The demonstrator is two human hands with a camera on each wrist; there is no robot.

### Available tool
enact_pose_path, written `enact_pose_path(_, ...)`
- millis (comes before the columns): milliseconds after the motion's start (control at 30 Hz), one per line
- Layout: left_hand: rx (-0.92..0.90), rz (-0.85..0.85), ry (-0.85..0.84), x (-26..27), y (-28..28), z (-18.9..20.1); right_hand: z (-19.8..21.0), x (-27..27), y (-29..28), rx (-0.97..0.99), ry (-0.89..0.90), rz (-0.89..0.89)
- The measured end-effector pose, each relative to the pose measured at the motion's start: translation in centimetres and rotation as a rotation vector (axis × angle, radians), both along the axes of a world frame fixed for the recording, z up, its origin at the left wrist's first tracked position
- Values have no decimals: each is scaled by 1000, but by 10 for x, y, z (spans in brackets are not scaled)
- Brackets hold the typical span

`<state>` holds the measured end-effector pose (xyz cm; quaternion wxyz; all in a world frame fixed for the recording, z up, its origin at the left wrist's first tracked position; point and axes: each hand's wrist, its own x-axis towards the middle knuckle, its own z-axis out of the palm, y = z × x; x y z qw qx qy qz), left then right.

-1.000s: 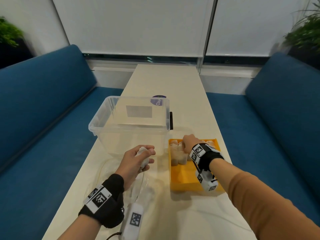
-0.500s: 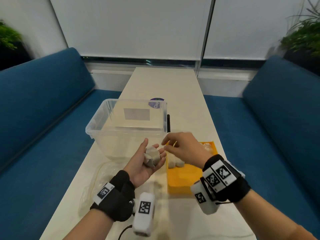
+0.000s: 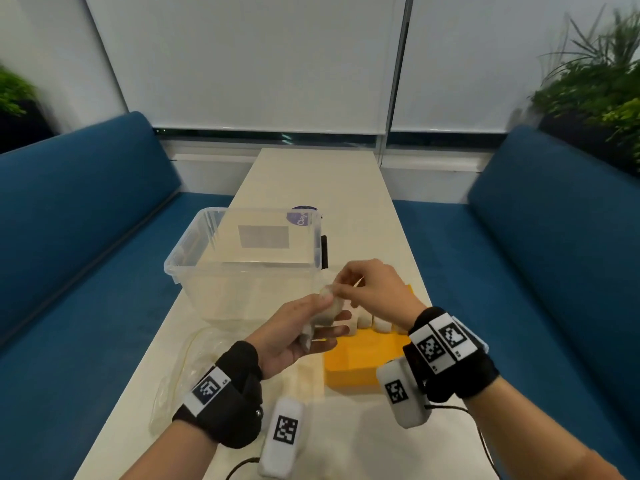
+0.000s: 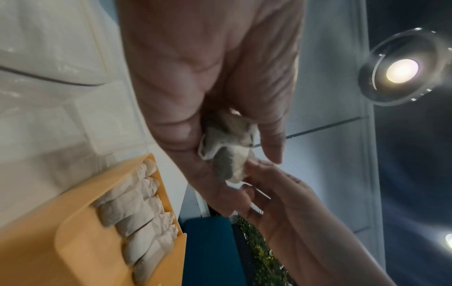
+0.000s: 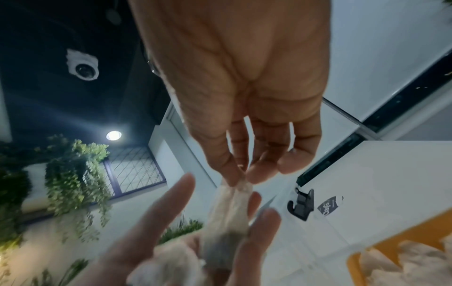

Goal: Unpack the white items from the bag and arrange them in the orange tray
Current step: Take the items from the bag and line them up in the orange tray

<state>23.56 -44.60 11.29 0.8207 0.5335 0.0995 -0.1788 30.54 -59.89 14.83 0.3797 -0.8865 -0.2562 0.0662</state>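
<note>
My left hand (image 3: 311,327) is held palm up above the table and cups two small white sachets (image 3: 325,313), thumb laid over them. My right hand (image 3: 341,289) pinches the top edge of one sachet (image 5: 229,216) between thumb and forefinger (image 5: 240,180). In the left wrist view that sachet (image 4: 229,164) lies across my left palm. The orange tray (image 3: 356,362) sits just right of my left hand. A row of white sachets (image 3: 374,322) stands along the tray's far end (image 4: 139,216). The clear bag (image 3: 183,368) lies flat on the table at my left.
A clear plastic bin (image 3: 242,265) stands behind my hands on the long pale table (image 3: 318,181). A black clip (image 3: 324,251) and a purple label (image 3: 301,216) lie beside the bin. Blue benches (image 3: 86,237) run along both sides.
My right hand left the tray and came over to my left palm, where it now pinches a sachet. My left hand rose and turned palm up.
</note>
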Motion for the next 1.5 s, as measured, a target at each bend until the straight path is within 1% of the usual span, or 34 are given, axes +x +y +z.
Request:
enact_pose_path(33,31,-6,-38,-1,1,-1,4,1,-3,54,24,-15)
enact_pose_path(100,82,2,-94,-3,2,-1,12,4,-9,98,39,-35)
enact_pose_path(267,174,89,-169,-1,-1,1,31,4,-16,82,-44,9)
enact_pose_path(400,208,121,-184,2,-4,2,44,0,-15,-10,-173,57)
enact_pose_path(467,209,120,-184,3,-5,2,47,-1,-14,-32,-203,65)
enact_pose_path(633,194,88,-154,3,-5,1,48,3,-17,-20,-182,64)
enact_pose_path(700,191,102,-133,3,-4,0,44,9,-19,-32,-173,51)
enact_pose_path(800,144,169,-80,4,-3,-5,31,24,-23,-104,-158,14)
enact_pose_path(967,94,235,-32,4,3,-10,-11,50,-27,-336,-108,5)
enact_pose_path(1033,90,252,-25,4,6,-11,-31,57,-29,-451,-48,21)
enact_pose_path(1133,96,270,-20,3,11,-13,-59,67,-28,-636,99,76)
enact_pose_path(1200,100,279,-21,3,14,-14,-74,74,-27,-721,174,91)
enact_pose_path(1267,106,286,-21,2,16,-16,-86,82,-23,-740,176,48)
enact_pose_path(1400,106,302,-5,0,20,-21,-98,96,-13,-690,66,-98)
enact_pose_path(1500,96,320,8,-2,22,-25,-103,103,-10,-698,60,-125)
